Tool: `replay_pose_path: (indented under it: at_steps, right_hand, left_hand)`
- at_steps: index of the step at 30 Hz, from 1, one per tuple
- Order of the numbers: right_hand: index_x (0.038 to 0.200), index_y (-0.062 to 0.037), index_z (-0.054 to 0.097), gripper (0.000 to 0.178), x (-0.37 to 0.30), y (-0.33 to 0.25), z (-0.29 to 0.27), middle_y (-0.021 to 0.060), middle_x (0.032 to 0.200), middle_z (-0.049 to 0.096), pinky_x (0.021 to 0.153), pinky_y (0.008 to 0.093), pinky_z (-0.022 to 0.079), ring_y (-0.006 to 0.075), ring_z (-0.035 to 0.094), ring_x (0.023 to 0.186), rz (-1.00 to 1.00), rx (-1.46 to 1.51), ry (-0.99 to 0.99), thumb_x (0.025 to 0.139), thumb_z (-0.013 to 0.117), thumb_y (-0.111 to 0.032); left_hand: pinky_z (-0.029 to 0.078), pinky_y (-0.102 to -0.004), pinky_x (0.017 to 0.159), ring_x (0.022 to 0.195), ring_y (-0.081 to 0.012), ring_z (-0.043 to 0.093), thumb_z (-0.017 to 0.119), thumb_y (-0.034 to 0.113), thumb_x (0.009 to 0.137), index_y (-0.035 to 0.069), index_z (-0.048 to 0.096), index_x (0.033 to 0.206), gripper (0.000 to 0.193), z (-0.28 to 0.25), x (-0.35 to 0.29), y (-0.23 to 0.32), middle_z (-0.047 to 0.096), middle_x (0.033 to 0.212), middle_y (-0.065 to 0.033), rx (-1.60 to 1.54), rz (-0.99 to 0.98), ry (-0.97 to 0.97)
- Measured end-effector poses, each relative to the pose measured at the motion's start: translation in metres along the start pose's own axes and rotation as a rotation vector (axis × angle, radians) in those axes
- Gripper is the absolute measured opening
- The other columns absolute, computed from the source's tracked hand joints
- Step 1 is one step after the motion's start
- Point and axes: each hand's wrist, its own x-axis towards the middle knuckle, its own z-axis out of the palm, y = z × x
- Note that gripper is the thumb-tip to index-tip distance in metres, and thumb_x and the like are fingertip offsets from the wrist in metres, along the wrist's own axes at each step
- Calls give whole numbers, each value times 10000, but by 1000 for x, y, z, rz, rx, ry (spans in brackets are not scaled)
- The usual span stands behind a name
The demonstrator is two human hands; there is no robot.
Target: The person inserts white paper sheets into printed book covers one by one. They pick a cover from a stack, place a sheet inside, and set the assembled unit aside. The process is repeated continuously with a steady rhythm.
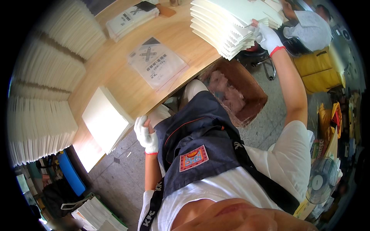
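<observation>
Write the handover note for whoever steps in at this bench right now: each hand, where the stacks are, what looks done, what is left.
Right hand, in a white glove, is raised and grips the edge of the fanned stack of cream sheets at the far right corner of the wooden table.
Left hand, also gloved, holds nothing and rests at the table's near edge beside the small cream stack.
A clear-bagged printed sheet lies mid-table; a pile of similar bagged packs sits at the far edge.
Done: one pack bagged mid-table, it seems.
Left: the fanned stack looks undiminished.
</observation>
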Motion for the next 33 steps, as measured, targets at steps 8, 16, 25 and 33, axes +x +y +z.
replay_pose_path:
  at_steps: [8,16,25,33]
  right_hand:
    - [910,-80,501,120,23,-23,2,-50,604,475,378,164,304,52,394,440,55,422,-103,893,523,-197]
    - [974,-12,491,240,7,-28,1,-41,558,382,354,189,222,60,262,404,-109,340,-300,956,384,-226]
    - [1228,-84,433,446,-112,101,22,57,817,580,235,150,230,25,378,342,377,14,-579,796,539,-117]
    - [1180,-29,464,384,-111,230,6,73,767,584,277,176,273,59,393,354,506,279,-538,809,529,-102]
  left_hand:
    - [437,-392,839,998,-324,526,599,196,775,95,581,1036,280,75,68,-7,592,1033,-124,51,-88,-422]
    - [492,-422,765,997,-308,541,620,224,746,127,546,1040,319,121,103,-12,562,1045,-100,541,-201,-834]
    - [490,-438,738,923,-308,561,576,194,751,130,594,912,174,123,96,-48,569,1021,-81,418,-146,-691]
    - [480,-422,736,970,-296,535,572,129,706,149,573,934,229,124,102,-60,568,1018,-70,341,-130,-660]
